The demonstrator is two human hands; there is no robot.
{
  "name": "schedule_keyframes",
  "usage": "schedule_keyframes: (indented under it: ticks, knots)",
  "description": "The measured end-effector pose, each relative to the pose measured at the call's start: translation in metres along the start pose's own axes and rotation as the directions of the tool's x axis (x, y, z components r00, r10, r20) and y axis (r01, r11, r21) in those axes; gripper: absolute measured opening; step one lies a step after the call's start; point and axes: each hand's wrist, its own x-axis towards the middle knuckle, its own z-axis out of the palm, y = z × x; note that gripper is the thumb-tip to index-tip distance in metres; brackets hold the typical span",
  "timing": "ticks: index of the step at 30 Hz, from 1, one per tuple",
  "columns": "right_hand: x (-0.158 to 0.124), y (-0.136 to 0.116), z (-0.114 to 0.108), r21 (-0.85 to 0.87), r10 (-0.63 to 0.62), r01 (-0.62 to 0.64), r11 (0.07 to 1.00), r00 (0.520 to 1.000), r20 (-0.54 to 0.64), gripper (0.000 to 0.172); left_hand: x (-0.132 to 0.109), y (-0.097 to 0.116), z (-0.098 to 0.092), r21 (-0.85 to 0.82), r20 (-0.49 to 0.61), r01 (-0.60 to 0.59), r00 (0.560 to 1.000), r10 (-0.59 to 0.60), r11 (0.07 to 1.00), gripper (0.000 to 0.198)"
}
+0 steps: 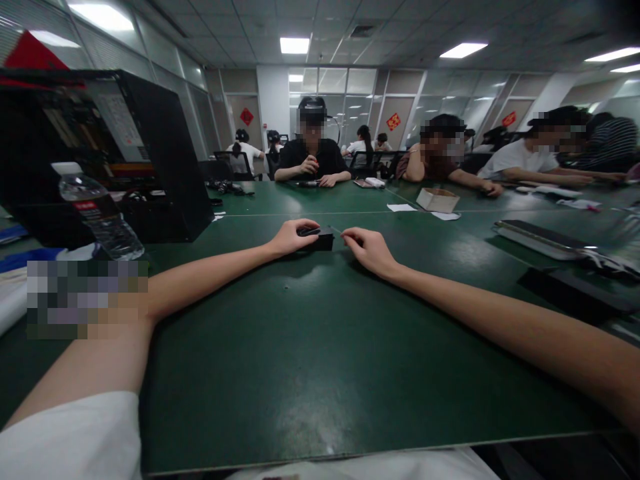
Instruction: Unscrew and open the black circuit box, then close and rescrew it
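Left hand (291, 238) clamped its fingers on a black box (325, 241), and near those fingers, right hand (369, 249) pinched a thin strip (337, 231)

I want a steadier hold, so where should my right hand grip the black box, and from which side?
Probably the bare right end of the black box, coming from the right. The left hand covers its left part, while that blocky end faces the right hand, close but apart. Whether the right hand pinches something thin is unclear.
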Motion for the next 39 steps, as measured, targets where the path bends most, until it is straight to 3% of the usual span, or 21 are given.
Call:
schedule_keyframes:
  ticks: [4, 11, 20, 30, 34, 39]
  knots:
    - [0.003, 0.003, 0.002, 0.129, 0.059, -0.051, 0.99, 0.996, -0.063, 0.044, -0.001, 0.003, 0.003, -0.014, 0.005, 0.017, 1.0, -0.017, 1.0, 0.039]
    - [0.005, 0.013, 0.009, 0.064, 0.104, -0.107, 0.992, 0.993, 0.054, 0.027, -0.002, 0.0, -0.004, -0.056, 0.068, 0.018, 0.998, -0.014, 0.998, 0.043]
    - [-0.008, -0.01, -0.008, -0.075, -0.034, 0.036, 0.997, 0.999, 0.028, 0.034, -0.002, -0.007, -0.011, -0.118, 0.091, 0.043, 0.995, -0.033, 0.992, 0.042]
    - [-0.023, -0.006, -0.02, -0.258, -0.148, 0.163, 0.952, 0.986, 0.079, 0.036, -0.003, -0.006, -0.008, -0.158, 0.045, 0.052, 0.998, -0.045, 0.986, 0.043]
    - [-0.024, -0.003, -0.019, -0.309, -0.133, 0.144, 0.94, 0.99, 0.057, 0.034, -0.002, -0.005, -0.007, -0.171, 0.053, 0.06, 0.997, -0.051, 0.983, 0.044]
    - [-0.018, -0.003, -0.012, -0.287, -0.168, 0.196, 0.937, 0.978, 0.12, 0.039, -0.003, -0.002, -0.009, -0.175, 0.073, 0.069, 0.996, -0.056, 0.982, 0.043]
